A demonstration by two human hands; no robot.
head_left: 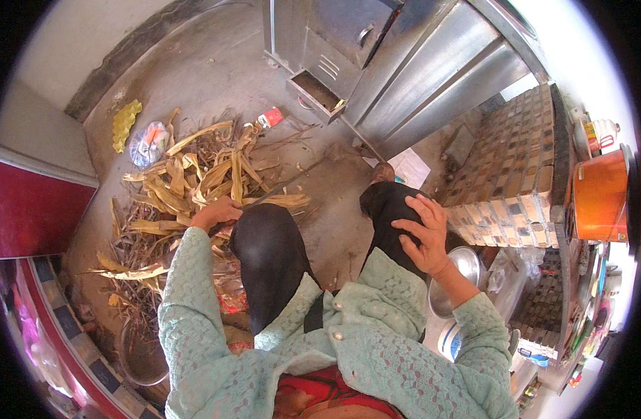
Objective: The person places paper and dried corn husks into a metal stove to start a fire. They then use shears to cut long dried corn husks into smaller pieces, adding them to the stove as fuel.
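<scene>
My left hand (219,211) is closed beside my left knee, its fingers wrapped round one end of a thin dark rod (285,183). The rod slants forward over the floor toward the stove; I cannot tell what it is made of. Spread fingers of my right hand (425,234) lie on my right thigh, with nothing in them. Dry corn husks and twigs (187,185) are heaped on the floor at my left. Ahead stands a metal stove (418,63), its small ash drawer (315,94) pulled out low down.
A brick-patterned counter (509,167) rises on the right, with an orange pot (600,195) on top. A metal basin (452,283) sits by my right leg. A plastic bag (149,143) and a yellow wrapper (126,126) lie beyond the husks. A red cabinet (37,209) stands left.
</scene>
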